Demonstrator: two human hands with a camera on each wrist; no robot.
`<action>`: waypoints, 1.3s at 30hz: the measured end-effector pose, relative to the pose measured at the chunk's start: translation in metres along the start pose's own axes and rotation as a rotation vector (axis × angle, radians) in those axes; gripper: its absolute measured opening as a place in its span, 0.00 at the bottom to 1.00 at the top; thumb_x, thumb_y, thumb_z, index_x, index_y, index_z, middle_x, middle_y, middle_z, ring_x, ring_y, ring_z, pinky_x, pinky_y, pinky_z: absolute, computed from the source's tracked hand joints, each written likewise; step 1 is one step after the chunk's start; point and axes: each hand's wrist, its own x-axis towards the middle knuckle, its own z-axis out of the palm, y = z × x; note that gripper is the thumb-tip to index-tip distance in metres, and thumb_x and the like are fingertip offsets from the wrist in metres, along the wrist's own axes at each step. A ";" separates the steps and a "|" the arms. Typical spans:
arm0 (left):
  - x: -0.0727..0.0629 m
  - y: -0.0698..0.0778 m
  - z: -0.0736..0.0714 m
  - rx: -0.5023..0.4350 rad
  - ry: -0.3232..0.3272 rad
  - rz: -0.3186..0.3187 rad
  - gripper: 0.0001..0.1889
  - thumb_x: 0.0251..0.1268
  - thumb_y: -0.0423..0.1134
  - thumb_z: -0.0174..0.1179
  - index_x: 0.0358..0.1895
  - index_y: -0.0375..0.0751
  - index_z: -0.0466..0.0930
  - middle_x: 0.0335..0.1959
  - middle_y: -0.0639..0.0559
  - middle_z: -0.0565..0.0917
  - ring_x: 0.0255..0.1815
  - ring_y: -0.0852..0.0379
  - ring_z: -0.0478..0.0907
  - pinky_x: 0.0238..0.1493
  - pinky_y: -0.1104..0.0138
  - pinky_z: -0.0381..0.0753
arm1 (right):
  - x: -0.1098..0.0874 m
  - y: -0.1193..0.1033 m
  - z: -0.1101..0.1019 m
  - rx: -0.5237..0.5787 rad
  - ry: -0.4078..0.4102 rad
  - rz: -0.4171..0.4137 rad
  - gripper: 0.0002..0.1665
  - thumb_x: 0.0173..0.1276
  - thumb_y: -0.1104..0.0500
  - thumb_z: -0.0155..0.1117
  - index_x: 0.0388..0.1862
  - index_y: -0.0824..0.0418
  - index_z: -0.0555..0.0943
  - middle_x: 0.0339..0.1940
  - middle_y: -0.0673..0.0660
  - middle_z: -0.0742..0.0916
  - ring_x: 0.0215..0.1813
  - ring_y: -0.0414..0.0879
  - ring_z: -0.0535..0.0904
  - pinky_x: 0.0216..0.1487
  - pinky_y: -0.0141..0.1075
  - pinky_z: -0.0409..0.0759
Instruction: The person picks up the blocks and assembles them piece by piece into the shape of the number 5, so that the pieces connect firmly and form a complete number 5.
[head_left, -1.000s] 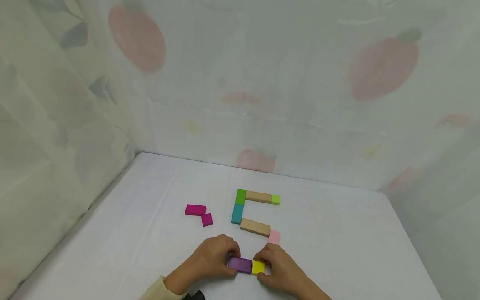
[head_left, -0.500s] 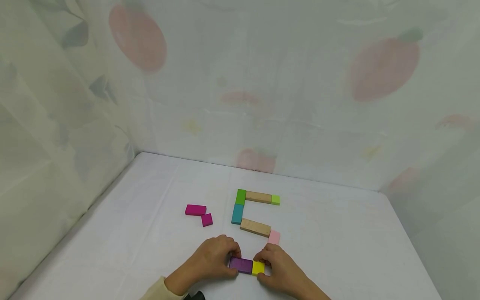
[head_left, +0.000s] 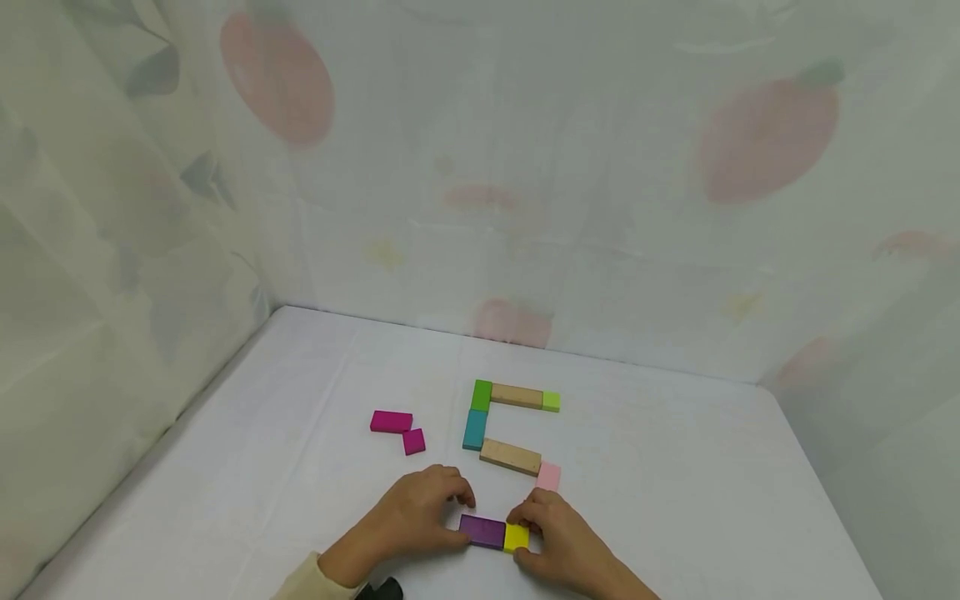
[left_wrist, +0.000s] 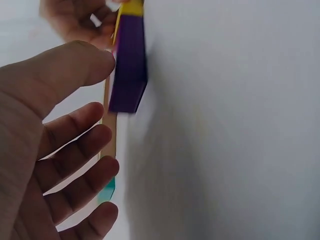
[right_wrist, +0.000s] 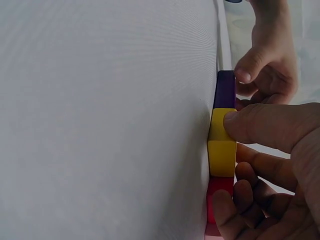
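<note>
A purple block [head_left: 482,532] lies flat on the white table, end to end with a yellow block [head_left: 517,537]. My right hand [head_left: 561,537] pinches the yellow block between thumb and fingers. Beside the purple block, my left hand [head_left: 422,512] has its fingers spread apart; its thumb is at the block's near left corner, and I cannot tell if it touches. The right wrist view shows a red block [right_wrist: 218,192] just past the yellow one, mostly hidden by my right hand in the head view. A pink block [head_left: 548,476] sits beyond that hand.
Farther back, a wooden block [head_left: 510,456], a teal block [head_left: 474,429], a green block [head_left: 482,395], another wooden block [head_left: 516,396] and a lime block [head_left: 551,402] form a line with corners. To the left lie a magenta block [head_left: 391,422] and a magenta cube [head_left: 414,442].
My left fingers have spread and let go of the purple block, and that hand has shifted slightly left. My right hand keeps its pinch on the yellow block.
</note>
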 end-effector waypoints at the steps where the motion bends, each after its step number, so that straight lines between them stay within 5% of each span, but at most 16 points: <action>1: -0.001 -0.002 -0.002 -0.002 0.010 -0.014 0.13 0.47 0.51 0.72 0.37 0.58 0.81 0.34 0.68 0.79 0.37 0.69 0.71 0.38 0.73 0.75 | 0.000 0.000 0.001 -0.003 0.002 0.002 0.15 0.52 0.56 0.74 0.40 0.52 0.84 0.33 0.39 0.77 0.35 0.30 0.68 0.37 0.25 0.74; 19: -0.011 -0.050 -0.057 0.146 0.221 -0.167 0.15 0.47 0.47 0.73 0.39 0.52 0.82 0.37 0.62 0.81 0.41 0.61 0.77 0.40 0.66 0.80 | 0.002 -0.002 0.002 -0.007 -0.005 0.021 0.15 0.53 0.56 0.73 0.41 0.52 0.84 0.33 0.39 0.76 0.35 0.31 0.68 0.38 0.24 0.74; 28: -0.013 -0.080 -0.073 0.123 0.220 -0.218 0.19 0.48 0.45 0.72 0.47 0.52 0.83 0.40 0.62 0.81 0.42 0.61 0.78 0.43 0.64 0.80 | 0.002 -0.002 0.002 -0.006 -0.003 0.016 0.14 0.53 0.57 0.73 0.41 0.52 0.84 0.33 0.39 0.75 0.35 0.31 0.68 0.37 0.24 0.74; 39: -0.006 -0.109 -0.074 0.138 0.207 -0.255 0.20 0.50 0.40 0.71 0.49 0.46 0.83 0.43 0.55 0.79 0.43 0.55 0.75 0.43 0.61 0.79 | 0.002 -0.001 0.003 -0.003 -0.006 0.028 0.15 0.53 0.56 0.73 0.41 0.52 0.84 0.33 0.39 0.75 0.35 0.30 0.68 0.38 0.24 0.73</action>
